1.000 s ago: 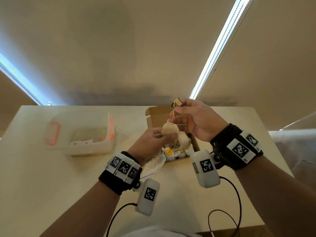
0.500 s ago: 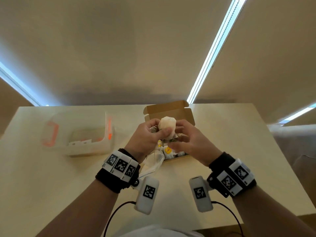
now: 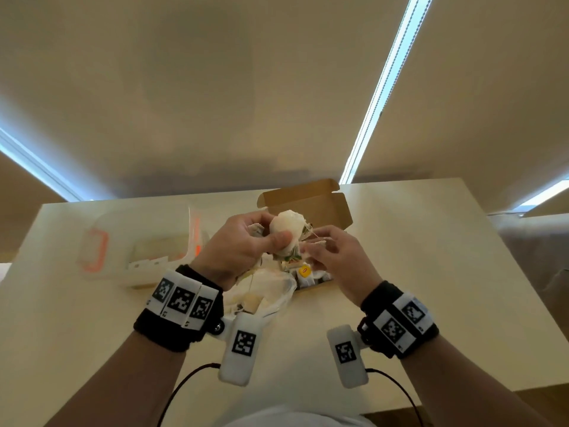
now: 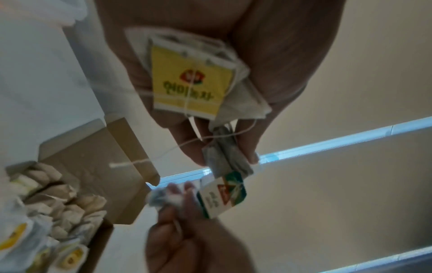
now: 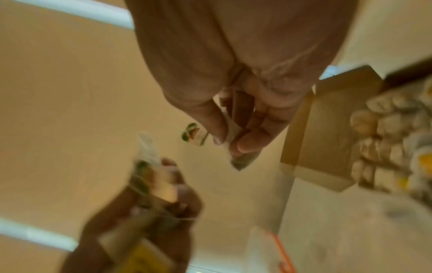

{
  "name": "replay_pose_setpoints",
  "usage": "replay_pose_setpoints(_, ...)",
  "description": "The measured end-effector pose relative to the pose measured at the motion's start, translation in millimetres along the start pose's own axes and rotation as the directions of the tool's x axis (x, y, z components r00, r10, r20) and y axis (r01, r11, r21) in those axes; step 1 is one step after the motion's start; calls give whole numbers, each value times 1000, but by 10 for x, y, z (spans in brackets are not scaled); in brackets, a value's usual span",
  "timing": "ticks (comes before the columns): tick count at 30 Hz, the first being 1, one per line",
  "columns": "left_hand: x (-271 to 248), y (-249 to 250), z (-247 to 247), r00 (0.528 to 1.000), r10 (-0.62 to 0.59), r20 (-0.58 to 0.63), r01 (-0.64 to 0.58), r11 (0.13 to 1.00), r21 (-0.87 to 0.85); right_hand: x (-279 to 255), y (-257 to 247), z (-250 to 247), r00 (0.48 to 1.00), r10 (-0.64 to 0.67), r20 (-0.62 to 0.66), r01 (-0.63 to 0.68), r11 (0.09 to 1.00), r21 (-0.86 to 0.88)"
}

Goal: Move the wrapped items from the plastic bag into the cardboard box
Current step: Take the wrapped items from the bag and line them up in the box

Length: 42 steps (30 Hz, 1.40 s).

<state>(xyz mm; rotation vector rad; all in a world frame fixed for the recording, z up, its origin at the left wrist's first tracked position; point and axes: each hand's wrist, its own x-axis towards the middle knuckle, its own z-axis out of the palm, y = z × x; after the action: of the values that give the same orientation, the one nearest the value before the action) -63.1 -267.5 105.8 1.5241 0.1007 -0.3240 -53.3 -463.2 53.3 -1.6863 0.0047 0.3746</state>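
Note:
My left hand [image 3: 271, 231] grips a bundle of tea bags [image 3: 288, 224] above the open cardboard box [image 3: 308, 203]. In the left wrist view the bundle shows a yellow tag [image 4: 191, 81] and tangled strings. My right hand [image 3: 309, 249] is just right of the bundle and pinches one tea bag [image 5: 230, 129] with a green tag [image 5: 195, 136] between thumb and fingers. Several tea bags [image 4: 60, 203] lie in the box. The crumpled plastic bag [image 3: 264, 292] lies on the table in front of the box, under my left wrist.
A clear plastic container [image 3: 138, 251] with orange latches stands on the table [image 3: 431, 272] left of the box. The box's lid [image 3: 304, 198] stands up at the back. Cables trail from both wrist cameras toward the table's near edge.
My right hand, which held a tag up high with a tea bag dangling, has come down beside the left hand. Both hands now work at the bundle over the box.

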Motion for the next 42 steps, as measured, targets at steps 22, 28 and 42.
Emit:
replay_pose_setpoints(22,342,-693,368,944,-292,-154,284,956,-70,384,629,-675,974,128,-187,-182,933,-310)
replay_pose_setpoints(28,329,-734,-53,895,-395,-209,349,910,-225,1119,836,-935,941,287,-182,-336,699,-631)
replay_pose_setpoints(42,225,-825,-418,873,-406,-270,302,885,-355,1294,1339,-715,979,23,-201,-182,531,-828)
